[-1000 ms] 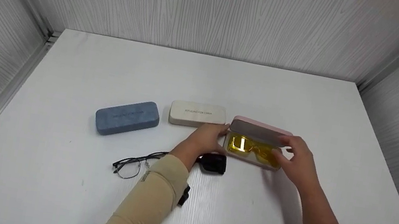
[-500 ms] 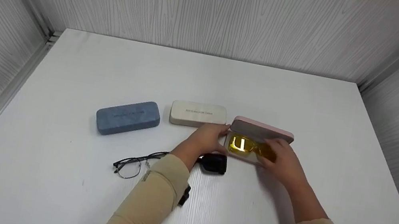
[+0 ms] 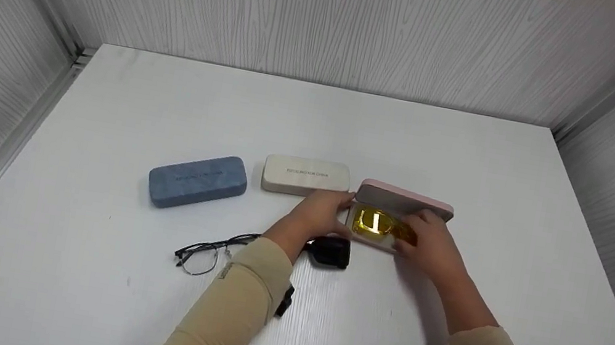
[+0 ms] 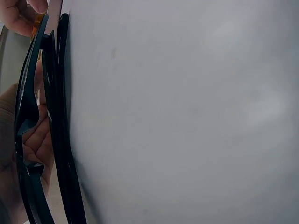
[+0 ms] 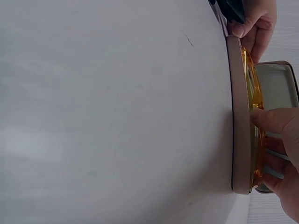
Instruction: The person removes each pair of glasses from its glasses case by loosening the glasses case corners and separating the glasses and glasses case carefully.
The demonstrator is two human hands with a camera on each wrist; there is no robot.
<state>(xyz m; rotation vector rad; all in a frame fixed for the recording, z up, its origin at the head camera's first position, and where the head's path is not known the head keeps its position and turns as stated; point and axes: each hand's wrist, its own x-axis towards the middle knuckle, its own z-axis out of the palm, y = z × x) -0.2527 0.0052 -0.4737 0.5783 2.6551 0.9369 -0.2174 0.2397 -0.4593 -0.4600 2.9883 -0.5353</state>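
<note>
A pink glasses case stands with its lid raised, its grey lining showing. Inside its base lie yellow-tinted sunglasses. My left hand grips the case's left end, thumb at the front corner and fingers behind. My right hand pinches the sunglasses near the middle and covers their right part; the right wrist view has its thumb on the front of the yellow frame. Black sunglasses lie just in front of my left hand, partly hidden by the wrist.
Left of the pink case is a closed cream glasses case. A closed blue glasses case lies farther left, at a slant. Thin-framed clear eyeglasses rest partly under my left forearm. Wood-grain panels enclose the white table.
My right hand has moved left from the right end of the pink case and taken hold of the yellow sunglasses around their middle. My left hand stays at the case's left end.
</note>
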